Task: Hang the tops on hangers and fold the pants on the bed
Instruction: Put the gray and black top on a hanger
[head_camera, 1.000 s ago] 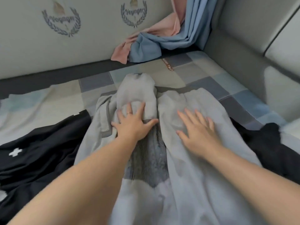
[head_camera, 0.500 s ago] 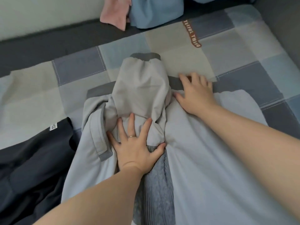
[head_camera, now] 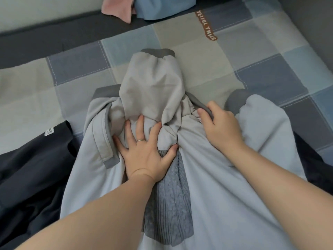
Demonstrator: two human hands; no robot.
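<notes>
A light grey garment (head_camera: pixel 234 186) with dark grey trim lies spread on the checked bed (head_camera: pixel 75 73), its bunched middle part (head_camera: pixel 153 87) pointing away from me. My left hand (head_camera: pixel 144 152) presses flat with spread fingers on the crumpled fabric at the centre, a ring on one finger. My right hand (head_camera: pixel 219 125) has its fingers curled round the dark grey trim edge just right of that bunched part. A blue-grey knitted piece (head_camera: pixel 171 204) shows under the grey fabric between my arms.
A black garment (head_camera: pixel 30 177) with a small white label lies at the left, another dark one (head_camera: pixel 313 159) at the right edge. Pink cloth (head_camera: pixel 119 8) and blue cloth (head_camera: pixel 162 6) are heaped at the far side against the wall.
My right hand has slid back toward me and closed its fingers on the dark trim, lifting it. My head has come closer. The left hand stays pressed in place.
</notes>
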